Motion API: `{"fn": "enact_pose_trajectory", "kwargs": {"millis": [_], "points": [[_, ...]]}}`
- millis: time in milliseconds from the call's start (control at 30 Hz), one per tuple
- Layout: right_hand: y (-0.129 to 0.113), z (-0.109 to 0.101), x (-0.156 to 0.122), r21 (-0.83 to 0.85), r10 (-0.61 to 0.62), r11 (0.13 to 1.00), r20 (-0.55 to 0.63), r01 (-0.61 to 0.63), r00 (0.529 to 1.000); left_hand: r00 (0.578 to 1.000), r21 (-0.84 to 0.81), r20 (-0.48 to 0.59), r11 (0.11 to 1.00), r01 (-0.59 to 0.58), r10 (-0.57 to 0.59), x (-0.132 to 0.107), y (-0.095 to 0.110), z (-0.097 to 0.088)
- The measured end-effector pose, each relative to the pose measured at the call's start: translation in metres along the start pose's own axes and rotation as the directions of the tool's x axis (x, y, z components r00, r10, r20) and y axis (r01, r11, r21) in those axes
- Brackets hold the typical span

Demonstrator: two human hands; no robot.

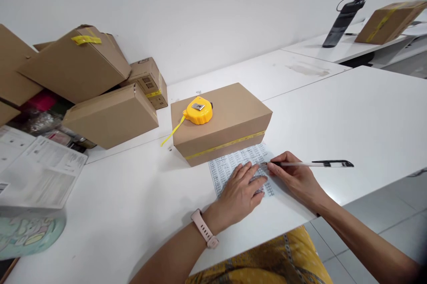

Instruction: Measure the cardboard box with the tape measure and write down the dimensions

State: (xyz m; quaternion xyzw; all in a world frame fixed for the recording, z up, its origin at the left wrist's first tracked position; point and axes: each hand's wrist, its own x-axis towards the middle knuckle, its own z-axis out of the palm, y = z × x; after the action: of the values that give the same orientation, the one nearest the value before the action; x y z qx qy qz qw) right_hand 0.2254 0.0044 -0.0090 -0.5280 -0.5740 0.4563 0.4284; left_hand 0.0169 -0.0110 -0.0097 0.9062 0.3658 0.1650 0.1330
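Observation:
My left hand (240,192) lies flat with fingers spread on a sheet of paper (222,172) covered in rows of small dark writing. In my right hand (296,179) is a pen (328,164) with a clear barrel and black cap end, its tip at the paper's right part. Just behind the paper is a closed cardboard box (230,106) with yellow tape along its side. On its top sits a yellow tape measure (199,110), with a short length of its blade (173,131) pulled out past the box's left edge.
Several cardboard boxes (76,66) are stacked at the left, near a white printed package (43,172) and a pale green patterned object (31,235). At the back right stand a dark bottle (342,21) and another taped box (387,23). The white table's (333,115) front edge runs below my hands.

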Motion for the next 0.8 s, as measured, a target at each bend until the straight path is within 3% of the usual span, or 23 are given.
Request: {"fn": "enact_pose_trajectory", "kwargs": {"millis": [267, 800], "points": [[-0.0065, -0.0007, 0.0033, -0.287, -0.05, 0.957, -0.032, 0.039, 0.998, 1.0, -0.008, -0.024, 1.0, -0.011, 0.011, -0.001, -0.0015, 0.0023], [0.0023, -0.0007, 0.0017, -0.27, -0.091, 0.958, 0.026, 0.095, 0.996, 1.0, -0.021, -0.017, 1.0, -0.012, 0.011, -0.0014, -0.0014, 0.0014]]}}
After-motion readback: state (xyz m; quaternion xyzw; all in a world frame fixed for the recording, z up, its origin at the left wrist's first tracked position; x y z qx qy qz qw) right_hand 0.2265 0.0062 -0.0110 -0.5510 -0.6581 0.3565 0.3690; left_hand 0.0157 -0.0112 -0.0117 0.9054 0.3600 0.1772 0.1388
